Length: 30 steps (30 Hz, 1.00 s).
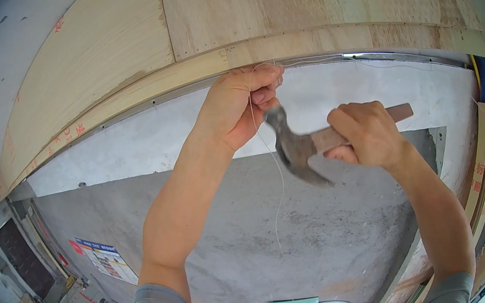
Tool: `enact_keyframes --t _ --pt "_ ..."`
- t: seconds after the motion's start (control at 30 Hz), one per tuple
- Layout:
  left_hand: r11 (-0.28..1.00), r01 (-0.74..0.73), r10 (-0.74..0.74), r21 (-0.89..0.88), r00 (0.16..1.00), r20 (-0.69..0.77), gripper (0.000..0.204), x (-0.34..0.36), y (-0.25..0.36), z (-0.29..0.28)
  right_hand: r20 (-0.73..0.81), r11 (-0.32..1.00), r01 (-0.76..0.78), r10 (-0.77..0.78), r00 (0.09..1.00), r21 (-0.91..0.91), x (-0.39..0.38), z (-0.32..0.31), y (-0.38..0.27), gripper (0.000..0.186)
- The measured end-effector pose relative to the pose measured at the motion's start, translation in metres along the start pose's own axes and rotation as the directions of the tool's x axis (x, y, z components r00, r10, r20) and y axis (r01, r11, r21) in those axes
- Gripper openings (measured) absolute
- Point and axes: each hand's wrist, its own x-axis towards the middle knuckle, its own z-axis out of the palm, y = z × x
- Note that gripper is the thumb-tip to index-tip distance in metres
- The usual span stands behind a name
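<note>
Hammer (301, 151) gripped, R hand (374, 134); string (282, 193) prob. pinched, L hand (234, 105)
At ply edge (188, 72), fingers (262, 96) were best kept clear.

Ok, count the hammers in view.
1: a claw hammer, held in the right grip, its head near the left grip. No other shows, though one could be hidden.
</note>
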Motion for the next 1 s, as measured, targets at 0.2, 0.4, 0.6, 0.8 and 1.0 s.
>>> enact_keyframes --t 0.2,0.4,0.6,0.8,1.0 --pt "0.998 0.021 -0.013 -0.060 0.992 0.129 0.005 -0.002 0.002 0.001 0.009 0.999 0.038 -0.038 0.999 -0.002 0.005 -0.003 0.011 0.048" --pt "0.997 0.049 -0.054 -0.062 0.995 -0.089 0.005 -0.006 0.004 0.010 -0.024 0.999 -0.019 0.020 1.000 0.031 0.001 0.001 0.004 0.047" --pt "0.984 0.078 -0.056 -0.157 0.988 0.142 0.004 0.001 0.002 0.000 0.029 0.995 0.075 -0.077 0.997 0.062 0.003 -0.004 0.009 0.042" --pt "0.990 0.049 -0.059 -0.129 0.995 -0.078 0.006 -0.003 0.003 0.009 0.036 0.991 -0.114 0.112 0.993 0.063 -0.003 0.005 0.005 0.041" --pt "0.986 0.072 -0.061 -0.152 0.995 0.074 0.009 0.001 0.001 0.002 0.058 0.994 0.090 -0.093 0.994 0.057 -0.001 -0.007 0.007 0.038"
